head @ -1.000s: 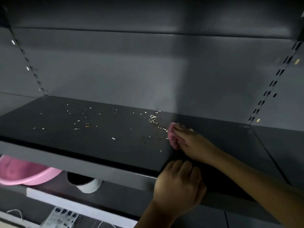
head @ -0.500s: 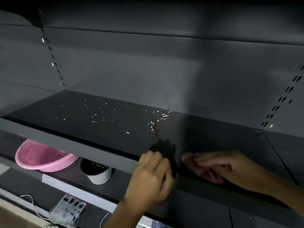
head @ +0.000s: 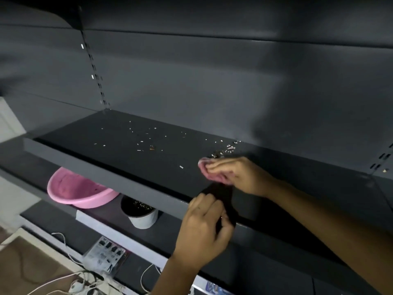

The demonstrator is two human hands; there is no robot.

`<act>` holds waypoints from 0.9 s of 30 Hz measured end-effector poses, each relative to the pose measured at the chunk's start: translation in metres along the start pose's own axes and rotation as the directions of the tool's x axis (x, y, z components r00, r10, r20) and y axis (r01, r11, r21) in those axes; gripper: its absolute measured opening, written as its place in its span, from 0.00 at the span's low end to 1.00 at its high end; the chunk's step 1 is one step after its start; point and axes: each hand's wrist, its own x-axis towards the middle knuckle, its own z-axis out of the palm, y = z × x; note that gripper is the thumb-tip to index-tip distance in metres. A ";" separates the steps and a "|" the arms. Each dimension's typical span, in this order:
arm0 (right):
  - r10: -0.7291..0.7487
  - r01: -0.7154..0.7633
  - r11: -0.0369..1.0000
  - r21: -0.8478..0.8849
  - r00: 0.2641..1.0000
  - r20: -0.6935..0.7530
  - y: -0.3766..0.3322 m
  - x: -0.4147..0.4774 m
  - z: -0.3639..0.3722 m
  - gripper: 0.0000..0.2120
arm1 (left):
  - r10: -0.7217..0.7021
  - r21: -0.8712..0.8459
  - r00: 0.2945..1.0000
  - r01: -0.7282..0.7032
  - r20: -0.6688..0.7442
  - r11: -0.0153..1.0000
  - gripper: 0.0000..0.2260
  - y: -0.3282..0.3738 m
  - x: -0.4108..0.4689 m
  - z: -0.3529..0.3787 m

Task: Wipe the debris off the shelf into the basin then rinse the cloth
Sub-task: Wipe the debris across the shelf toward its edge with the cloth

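A dark grey shelf (head: pixel 119 158) carries scattered pale debris (head: pixel 148 143), with a denser heap (head: pixel 221 153) toward the right. My right hand (head: pixel 236 173) presses a pink cloth (head: pixel 207 170) flat on the shelf, right beside that heap. My left hand (head: pixel 204 226) is cupped with curled fingers at the shelf's front lip, below the cloth. Whether it holds crumbs is hidden. A pink basin (head: pixel 78 190) sits on the lower shelf at the left, partly covered by the shelf above.
A white pot with a dark inside (head: pixel 140 213) stands right of the basin. White cables (head: pixel 70 282) and a printed packet (head: pixel 106 256) lie on the floor and base below. The slotted upright (head: pixel 95 75) marks the shelf's back left corner.
My right hand with the cloth went from the front edge back up to the debris heap. My left hand stayed at the front lip. The view shifted left, showing more of the basin.
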 end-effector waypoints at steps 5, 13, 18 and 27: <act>0.123 -0.116 0.990 0.077 0.988 -0.093 -0.012 -0.019 -0.022 0.17 | 0.008 -0.040 0.999 -0.006 0.037 0.999 0.06 -0.001 -0.002 -0.003; 0.065 -0.075 0.991 0.107 0.993 0.094 -0.046 -0.063 -0.002 0.19 | 0.209 -0.128 0.978 -0.206 0.015 0.970 0.06 -0.019 0.002 -0.022; 0.006 -0.008 1.000 0.019 0.992 0.127 -0.052 0.006 0.038 0.21 | 0.214 -0.181 0.976 -0.215 -0.025 0.960 0.05 -0.059 0.017 -0.054; 0.412 -0.378 0.911 0.164 0.845 -0.340 -0.049 0.063 0.039 0.20 | 0.302 0.089 0.940 -0.319 0.160 0.944 0.04 -0.129 0.035 -0.086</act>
